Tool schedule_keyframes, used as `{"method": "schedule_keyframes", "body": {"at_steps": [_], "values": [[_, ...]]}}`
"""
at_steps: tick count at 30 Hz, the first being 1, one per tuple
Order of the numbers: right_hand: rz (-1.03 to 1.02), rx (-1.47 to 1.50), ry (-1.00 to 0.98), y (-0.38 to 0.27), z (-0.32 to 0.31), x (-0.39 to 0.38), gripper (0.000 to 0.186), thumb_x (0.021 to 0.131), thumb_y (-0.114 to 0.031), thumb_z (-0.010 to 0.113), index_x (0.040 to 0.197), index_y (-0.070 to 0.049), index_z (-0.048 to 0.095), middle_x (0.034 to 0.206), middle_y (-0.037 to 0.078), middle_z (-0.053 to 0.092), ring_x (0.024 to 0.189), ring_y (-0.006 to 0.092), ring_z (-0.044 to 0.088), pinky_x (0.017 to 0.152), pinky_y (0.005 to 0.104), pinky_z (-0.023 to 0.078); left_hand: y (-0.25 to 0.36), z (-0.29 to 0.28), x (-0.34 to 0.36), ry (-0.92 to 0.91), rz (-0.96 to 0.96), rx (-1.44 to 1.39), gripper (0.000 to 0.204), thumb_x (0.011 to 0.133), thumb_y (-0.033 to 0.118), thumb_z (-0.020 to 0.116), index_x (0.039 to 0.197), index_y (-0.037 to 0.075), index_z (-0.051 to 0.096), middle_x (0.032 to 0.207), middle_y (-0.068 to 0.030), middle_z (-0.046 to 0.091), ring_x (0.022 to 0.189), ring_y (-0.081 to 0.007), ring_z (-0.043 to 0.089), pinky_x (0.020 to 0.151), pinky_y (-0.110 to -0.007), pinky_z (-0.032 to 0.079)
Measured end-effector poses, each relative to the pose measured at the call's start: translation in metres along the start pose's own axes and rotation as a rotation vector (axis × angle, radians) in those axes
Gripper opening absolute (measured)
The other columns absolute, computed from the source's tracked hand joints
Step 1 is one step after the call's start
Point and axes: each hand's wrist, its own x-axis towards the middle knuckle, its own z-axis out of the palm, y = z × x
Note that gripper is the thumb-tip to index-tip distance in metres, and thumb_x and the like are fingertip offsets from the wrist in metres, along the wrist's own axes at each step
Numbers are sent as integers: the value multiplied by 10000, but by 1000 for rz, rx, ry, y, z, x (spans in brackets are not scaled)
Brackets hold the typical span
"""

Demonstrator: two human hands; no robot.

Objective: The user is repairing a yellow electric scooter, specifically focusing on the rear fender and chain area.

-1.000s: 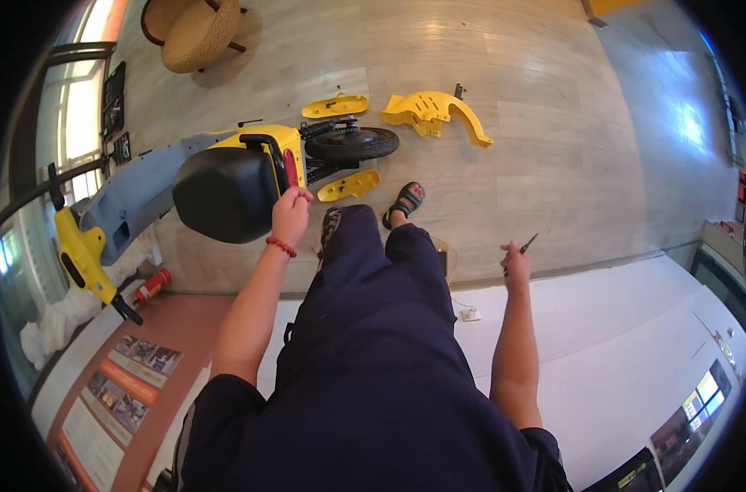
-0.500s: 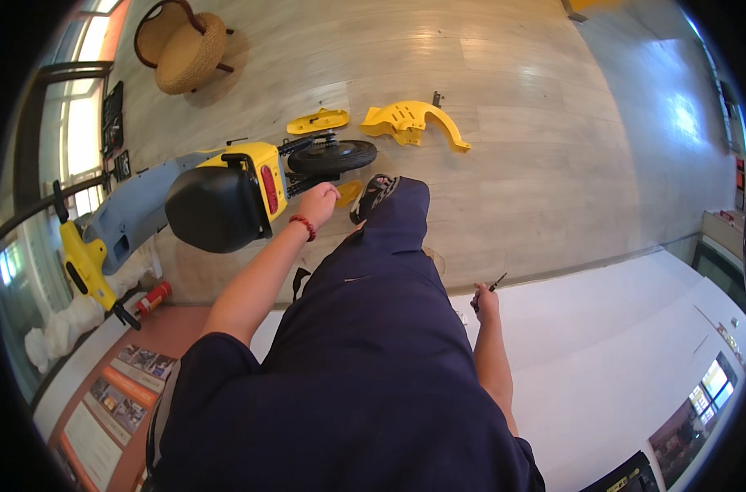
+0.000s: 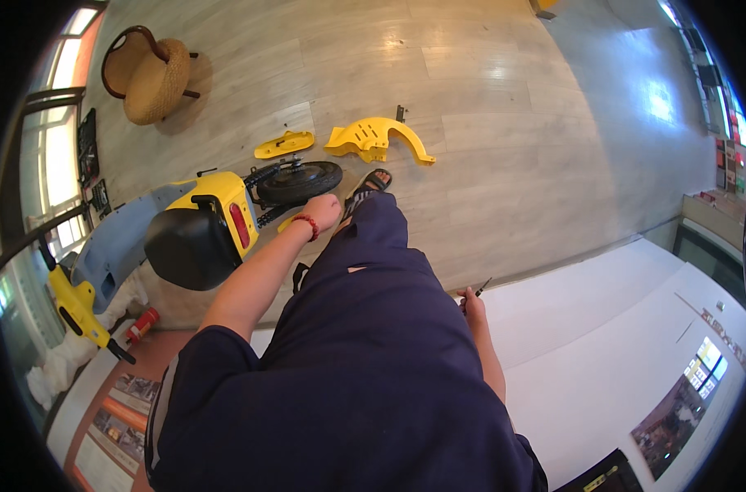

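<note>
My left hand (image 3: 323,211), with a red bead bracelet (image 3: 310,228) at its wrist, is loosely closed beside the rear wheel (image 3: 301,182) of a yellow and grey electric scooter (image 3: 232,215). Nothing shows in its fingers. My right hand (image 3: 472,304) is closed around a slim dark screwdriver-like tool (image 3: 484,285), whose thin end points up and to the right. A yellow curved fender panel (image 3: 371,135) and a longer yellow cover (image 3: 284,145) lie on the floor beyond the wheel. Partly behind my left hand, another yellow piece (image 3: 285,223) shows by the wheel.
A wicker chair (image 3: 155,82) stands at the far left. Along the right runs a white surface (image 3: 570,328) with a dark case (image 3: 606,477) at its near end. A red cylinder (image 3: 142,325) lies by the scooter's handlebar. My sandalled foot (image 3: 378,179) is close to the wheel.
The view has shifted, so the scooter, chair and yellow panels sit further left and lower. My forward foot shows more beside the wheel. Both hands keep their closed shape.
</note>
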Motion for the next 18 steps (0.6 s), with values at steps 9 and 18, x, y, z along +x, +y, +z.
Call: {"method": "schedule_keyframes", "body": {"at_steps": [9,18], "values": [[-275,4,-80,-144,8,25,344,894,-318,443,906,3,565,550,-12,380,436,110,369,456,274,377,13,-25,58,-12,-55,52,240,743,204,464,774,35,632,822,-159,620,811,-320,580,735,-383,448],[-382,-219,-183,-245,9,38,325,893,-296,450,912,5,569,577,-17,406,454,84,372,451,237,363,31,6,21,122,-271,-156,244,730,208,488,783,25,641,823,-176,618,815,-321,585,732,-388,451]]}}
